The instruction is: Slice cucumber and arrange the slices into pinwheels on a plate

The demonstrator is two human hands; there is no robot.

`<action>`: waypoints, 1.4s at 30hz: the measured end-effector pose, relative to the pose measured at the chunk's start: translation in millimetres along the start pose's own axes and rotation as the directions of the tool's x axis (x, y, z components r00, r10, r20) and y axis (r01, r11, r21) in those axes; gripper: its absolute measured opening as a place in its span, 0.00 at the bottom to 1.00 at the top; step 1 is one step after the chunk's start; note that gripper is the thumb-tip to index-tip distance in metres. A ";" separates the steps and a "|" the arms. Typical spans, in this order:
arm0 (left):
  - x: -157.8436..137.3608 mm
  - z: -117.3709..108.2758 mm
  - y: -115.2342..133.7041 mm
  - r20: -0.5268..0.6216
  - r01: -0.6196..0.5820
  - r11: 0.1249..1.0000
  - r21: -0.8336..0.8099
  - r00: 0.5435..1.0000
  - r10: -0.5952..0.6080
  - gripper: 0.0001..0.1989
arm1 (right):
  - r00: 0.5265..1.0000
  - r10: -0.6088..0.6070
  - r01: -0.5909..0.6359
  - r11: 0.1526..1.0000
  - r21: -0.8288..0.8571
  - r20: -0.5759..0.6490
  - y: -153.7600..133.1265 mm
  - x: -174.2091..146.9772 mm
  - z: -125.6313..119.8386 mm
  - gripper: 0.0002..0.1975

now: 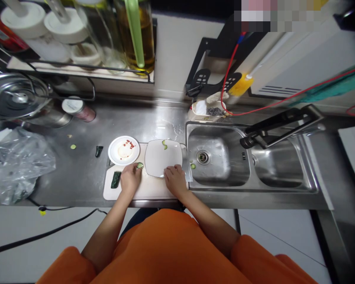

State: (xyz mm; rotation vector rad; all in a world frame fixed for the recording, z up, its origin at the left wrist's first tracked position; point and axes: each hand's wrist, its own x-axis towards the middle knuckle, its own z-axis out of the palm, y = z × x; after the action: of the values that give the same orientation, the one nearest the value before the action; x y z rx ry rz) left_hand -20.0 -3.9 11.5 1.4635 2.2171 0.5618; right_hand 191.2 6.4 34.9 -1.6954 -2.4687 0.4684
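Note:
My left hand is closed, with its fingertips pinching a cucumber slice just left of the white square plate. On that plate's far side lie a few cucumber slices in a short curved row. The fingers of my right hand are bent over the plate's near right edge, gripping it. Under the plate is a pale cutting board, where a dark green cucumber piece rests beside my left hand. A round white plate with red bits stands behind my left hand.
A flat grey blade-like sheet juts out right of the square plate. Further right is a double sink with a black faucet. At left are a cucumber end, plastic bags and a small jar.

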 end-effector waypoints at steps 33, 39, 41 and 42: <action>10.9 -23.4 46.5 0.440 0.313 0.759 -0.571 0.897 -0.039 0.17 | 0.986 0.141 -0.166 0.732 0.660 0.092 -4.9 44.0 -9.3 0.10; 22.1 -14.5 61.8 0.536 0.437 0.609 -0.662 0.844 -0.023 0.19 | 0.966 0.183 -0.258 0.579 0.773 0.185 0.0 60.4 -23.3 0.06; 24.7 -12.2 63.3 0.585 0.533 0.514 -0.672 0.808 -0.074 0.19 | 0.967 0.185 -0.250 0.573 0.781 0.173 3.6 61.4 -28.8 0.06; 25.8 -11.3 64.3 0.620 0.591 0.468 -0.657 0.777 -0.110 0.19 | 0.969 0.181 -0.244 0.571 0.784 0.170 5.6 61.7 -31.6 0.07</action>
State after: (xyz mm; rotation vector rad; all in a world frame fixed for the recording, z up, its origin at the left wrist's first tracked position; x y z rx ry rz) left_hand 13.2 42.3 52.7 0.4787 1.3902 0.8111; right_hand 181.6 71.3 57.9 -1.5283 -1.5941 1.4334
